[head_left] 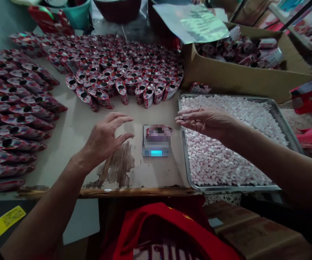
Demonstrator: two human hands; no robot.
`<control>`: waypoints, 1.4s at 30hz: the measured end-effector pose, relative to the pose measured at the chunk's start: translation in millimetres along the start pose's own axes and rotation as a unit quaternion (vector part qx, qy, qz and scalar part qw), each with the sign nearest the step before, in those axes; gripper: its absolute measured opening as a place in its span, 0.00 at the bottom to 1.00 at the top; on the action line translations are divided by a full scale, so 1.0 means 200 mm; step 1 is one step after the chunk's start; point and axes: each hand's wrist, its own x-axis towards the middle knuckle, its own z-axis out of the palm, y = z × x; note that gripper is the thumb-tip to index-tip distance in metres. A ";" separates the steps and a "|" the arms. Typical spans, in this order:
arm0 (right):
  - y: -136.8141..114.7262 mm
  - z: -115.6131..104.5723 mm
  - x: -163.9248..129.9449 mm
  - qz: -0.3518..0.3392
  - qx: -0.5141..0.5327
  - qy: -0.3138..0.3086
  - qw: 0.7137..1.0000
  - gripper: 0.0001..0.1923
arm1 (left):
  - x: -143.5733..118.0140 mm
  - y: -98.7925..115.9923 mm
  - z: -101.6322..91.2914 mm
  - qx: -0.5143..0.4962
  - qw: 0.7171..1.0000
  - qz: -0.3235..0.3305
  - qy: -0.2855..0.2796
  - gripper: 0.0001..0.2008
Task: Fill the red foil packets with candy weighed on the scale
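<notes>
Red cloth (158, 215), purplish dark-mouthed pouch (156, 135)

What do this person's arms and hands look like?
Both the left hand and right hand are human and ungloved, with ordinary fingers and no cables. The left forearm and right forearm are uncovered where clearly visible; I can't tell whether sleeves begin higher up.

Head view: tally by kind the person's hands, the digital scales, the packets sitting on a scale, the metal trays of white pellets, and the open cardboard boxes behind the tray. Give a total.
Hands: 2 (left hand, right hand)
Digital scale: 1
Packet on the scale: 1
Metal tray: 1
Open cardboard box: 1
Total: 6
</notes>
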 end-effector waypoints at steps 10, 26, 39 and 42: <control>-0.06 0.13 0.01 -0.062 -0.243 -0.181 0.951 0.11 | 0.03 0.07 0.11 -0.179 0.980 -0.074 -0.034 0.22; -0.08 0.21 -0.03 -0.115 -0.296 -0.128 0.940 0.07 | 0.13 0.17 0.31 -0.278 0.955 -0.078 -0.061 0.25; 0.18 -0.17 -0.27 -0.240 -0.154 0.103 0.953 0.12 | 0.29 0.40 0.30 -0.106 0.983 0.118 0.094 0.14; 0.29 0.01 -0.29 -0.131 0.141 0.029 0.981 0.09 | 0.35 0.50 0.26 -0.018 0.979 0.167 0.117 0.13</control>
